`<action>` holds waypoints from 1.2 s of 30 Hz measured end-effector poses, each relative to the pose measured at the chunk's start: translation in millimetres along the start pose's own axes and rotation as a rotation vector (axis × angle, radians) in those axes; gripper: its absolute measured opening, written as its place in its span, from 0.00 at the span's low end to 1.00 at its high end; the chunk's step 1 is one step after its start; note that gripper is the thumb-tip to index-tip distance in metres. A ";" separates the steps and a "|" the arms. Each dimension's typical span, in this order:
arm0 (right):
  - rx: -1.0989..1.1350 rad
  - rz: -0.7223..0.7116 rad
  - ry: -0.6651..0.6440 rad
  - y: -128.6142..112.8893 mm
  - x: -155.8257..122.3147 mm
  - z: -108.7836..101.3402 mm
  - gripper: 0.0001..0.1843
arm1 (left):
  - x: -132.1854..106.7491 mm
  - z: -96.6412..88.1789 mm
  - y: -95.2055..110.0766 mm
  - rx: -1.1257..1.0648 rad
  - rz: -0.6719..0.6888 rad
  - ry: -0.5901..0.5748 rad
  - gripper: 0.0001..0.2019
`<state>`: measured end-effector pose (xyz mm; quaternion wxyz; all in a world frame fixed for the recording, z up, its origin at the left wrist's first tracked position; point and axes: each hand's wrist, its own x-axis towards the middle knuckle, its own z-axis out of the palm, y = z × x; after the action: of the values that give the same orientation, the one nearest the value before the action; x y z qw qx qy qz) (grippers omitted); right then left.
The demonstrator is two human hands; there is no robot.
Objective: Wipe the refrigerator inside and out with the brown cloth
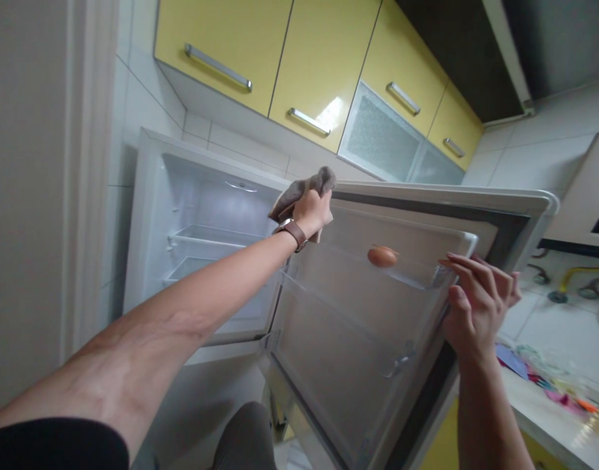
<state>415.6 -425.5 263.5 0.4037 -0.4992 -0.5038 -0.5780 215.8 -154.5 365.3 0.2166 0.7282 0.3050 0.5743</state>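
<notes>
My left hand [313, 212] is closed on a grey cloth [303, 189] and presses it against the top inner corner of the open fridge door [358, 326]. A brown watch sits on that wrist. My right hand [478, 297] grips the door's outer edge, fingers curled over the rim. A single brown egg [382, 256] rests in the door's upper shelf, between my two hands. The fridge interior [206, 241] stands open on the left with bare white shelves.
Yellow wall cupboards [280, 59] with metal handles hang above the fridge. A counter [549, 385] with colourful small items lies at the lower right. A white wall or door frame [35, 196] fills the left edge.
</notes>
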 end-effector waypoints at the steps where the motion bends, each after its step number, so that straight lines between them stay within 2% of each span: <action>1: -0.010 -0.001 -0.012 -2.5 0.2 -1.4 0.26 | -1.1 4.1 6.0 0.040 0.054 -0.047 0.26; 5: -0.047 0.004 -0.042 -9.3 0.5 -4.2 0.27 | -19.6 17.3 27.2 0.156 0.353 -0.173 0.20; 10: -0.043 0.017 -0.054 -6.5 0.1 -2.4 0.28 | -39.0 19.8 51.1 0.120 0.531 -0.249 0.21; 16: -0.024 0.022 -0.060 -0.4 -0.7 -1.1 0.27 | -51.8 21.5 86.3 0.128 0.897 -0.403 0.21; 19: -0.003 0.032 -0.062 4.3 -1.1 -0.2 0.26 | -52.4 24.0 94.5 0.153 0.964 -0.431 0.22; 24: 0.007 0.029 -0.054 20.9 -3.6 4.5 0.24 | -41.6 28.2 79.8 0.180 0.862 -0.454 0.23; 31: 0.052 0.045 -0.059 55.7 -9.1 15.8 0.24 | -12.3 20.8 28.7 0.320 0.491 -0.339 0.22; 34: 0.074 0.052 -0.061 69.0 -11.2 20.0 0.26 | 4.8 17.9 5.5 0.237 0.313 -0.297 0.20; 36: 0.097 0.050 -0.060 76.0 -12.4 22.7 0.26 | 16.1 17.5 -9.0 0.049 0.174 -0.274 0.17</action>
<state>495.3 -416.2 264.8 0.4264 -0.5086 -0.5303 -0.5274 233.5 -136.3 366.3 0.1877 0.8283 0.2222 0.4789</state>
